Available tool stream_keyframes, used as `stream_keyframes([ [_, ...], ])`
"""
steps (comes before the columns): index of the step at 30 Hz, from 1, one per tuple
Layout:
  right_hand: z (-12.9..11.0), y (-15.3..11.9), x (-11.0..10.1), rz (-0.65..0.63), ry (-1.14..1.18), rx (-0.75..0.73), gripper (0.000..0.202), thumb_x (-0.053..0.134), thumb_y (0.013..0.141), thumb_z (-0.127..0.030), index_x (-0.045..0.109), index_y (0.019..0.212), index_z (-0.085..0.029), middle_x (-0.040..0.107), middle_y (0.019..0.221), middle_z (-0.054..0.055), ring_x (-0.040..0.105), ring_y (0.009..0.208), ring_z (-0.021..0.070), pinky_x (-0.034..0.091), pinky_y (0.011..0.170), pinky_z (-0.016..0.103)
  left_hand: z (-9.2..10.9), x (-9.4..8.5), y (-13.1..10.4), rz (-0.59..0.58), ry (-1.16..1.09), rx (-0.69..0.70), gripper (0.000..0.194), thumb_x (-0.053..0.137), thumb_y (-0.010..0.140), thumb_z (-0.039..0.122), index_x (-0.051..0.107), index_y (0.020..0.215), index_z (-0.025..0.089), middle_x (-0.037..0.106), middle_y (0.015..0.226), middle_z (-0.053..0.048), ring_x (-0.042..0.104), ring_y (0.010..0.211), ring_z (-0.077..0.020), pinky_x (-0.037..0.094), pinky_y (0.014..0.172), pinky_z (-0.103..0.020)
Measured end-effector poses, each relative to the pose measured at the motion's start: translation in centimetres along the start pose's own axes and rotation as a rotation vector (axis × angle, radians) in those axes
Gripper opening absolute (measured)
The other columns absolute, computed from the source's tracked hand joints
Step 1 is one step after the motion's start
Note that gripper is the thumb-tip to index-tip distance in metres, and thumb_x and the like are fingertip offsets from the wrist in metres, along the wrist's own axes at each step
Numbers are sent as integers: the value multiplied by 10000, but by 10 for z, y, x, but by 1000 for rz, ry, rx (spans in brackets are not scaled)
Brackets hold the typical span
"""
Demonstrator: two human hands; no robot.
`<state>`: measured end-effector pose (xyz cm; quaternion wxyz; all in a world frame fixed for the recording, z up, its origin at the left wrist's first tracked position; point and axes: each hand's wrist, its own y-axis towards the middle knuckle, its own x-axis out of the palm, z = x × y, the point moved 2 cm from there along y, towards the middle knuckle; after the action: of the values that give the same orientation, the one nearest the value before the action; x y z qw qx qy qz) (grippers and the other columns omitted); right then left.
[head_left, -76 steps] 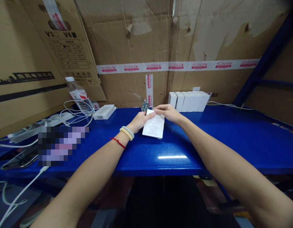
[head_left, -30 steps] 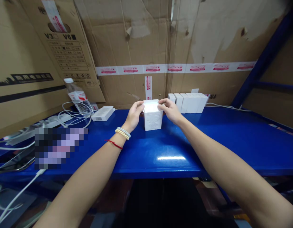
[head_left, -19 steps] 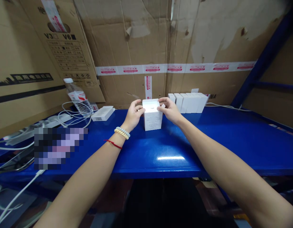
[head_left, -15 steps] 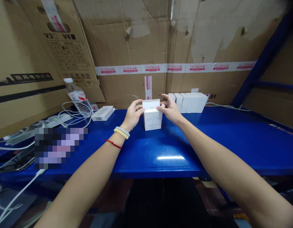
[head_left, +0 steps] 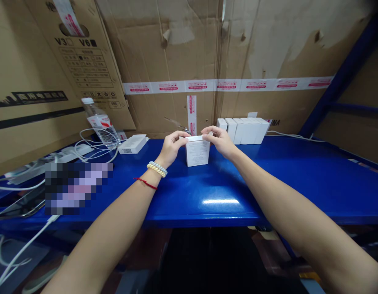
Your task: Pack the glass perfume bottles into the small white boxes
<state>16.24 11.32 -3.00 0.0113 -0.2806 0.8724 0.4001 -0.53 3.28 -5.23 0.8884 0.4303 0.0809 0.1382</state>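
Note:
A small white cardboard box [head_left: 197,154] stands upright on the blue table, with fine print on the side facing me. Its top flap is folded down to a narrow strip along the upper edge. My left hand [head_left: 173,148] pinches the top left corner, thumb in front and fingers behind. At the opposite corner my right hand [head_left: 221,141] grips in the same way, its index finger curved over the top. The fingertips behind the flap are partly hidden.
Several white boxes [head_left: 250,132] stand in a row at the back right. Another white box [head_left: 133,144] lies at the left, near a plastic bottle [head_left: 100,122], white cables, a power strip [head_left: 38,167] and a phone [head_left: 21,204]. Cardboard walls the blue table [head_left: 182,204] behind.
The box's top flap stood raised and has come down onto the top. My fingers have moved in closer over the upper edge, and the box has stayed in place.

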Motion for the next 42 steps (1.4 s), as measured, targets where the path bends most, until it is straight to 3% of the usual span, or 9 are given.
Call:
stream_keyframes([
  [7,0,0,0,-16,-37,-23,282,676,679,-401,625,852,-183,544,744,0,446,607,96,361,548,260,-5,0,2,7,39,20,368,706,680,331,554,965,156,664,913,-59,619,844,-166,497,772,-329],
  [12,1,1,0,13,-22,29,327,653,721,-479,611,844,-179,544,724,15,459,606,105,367,525,259,-6,2,3,43,-27,-47,440,698,696,373,499,1029,163,636,814,-40,597,718,-143,486,661,-294],
  [19,-3,2,0,204,-58,53,444,646,714,-600,522,822,-188,521,695,24,467,592,115,371,508,268,-5,4,1,63,-9,-11,425,681,721,397,405,971,191,596,745,-4,557,631,-113,435,601,-259],
  [23,-1,3,1,234,2,75,428,615,722,-588,433,831,-215,510,710,12,476,604,125,396,536,279,-7,1,-1,91,83,53,325,655,768,366,409,890,192,578,751,6,523,619,-90,388,579,-227],
  [26,2,4,1,162,135,76,323,514,731,-514,443,775,-203,503,714,20,469,615,127,385,550,276,-8,-1,-1,79,196,85,227,618,803,362,520,868,168,613,845,-27,560,725,-114,421,655,-242],
  [29,4,5,1,110,281,125,222,470,643,-369,493,767,-186,513,712,23,466,629,131,374,558,271,-8,-2,-1,38,258,70,254,561,832,352,606,997,165,646,1051,-66,600,930,-170,453,825,-297],
  [34,5,2,3,130,314,208,405,632,555,-315,528,926,-190,539,718,-17,483,649,123,376,586,263,-10,-1,-1,-17,315,0,385,513,853,380,603,1165,173,620,1201,-84,570,1092,-222,418,959,-368],
  [39,3,-1,5,105,242,202,616,721,516,-290,465,1070,-209,542,696,-43,510,664,129,371,594,262,-13,1,1,-6,74,-152,411,567,777,463,627,1035,149,652,1068,-87,593,966,-231,482,796,-341],
  [42,4,0,5,97,231,158,566,713,541,-301,467,1043,-217,571,735,-31,528,680,133,380,606,268,-11,1,1,9,-175,-248,386,479,754,447,614,962,150,656,912,-78,595,824,-211,478,691,-323],
])
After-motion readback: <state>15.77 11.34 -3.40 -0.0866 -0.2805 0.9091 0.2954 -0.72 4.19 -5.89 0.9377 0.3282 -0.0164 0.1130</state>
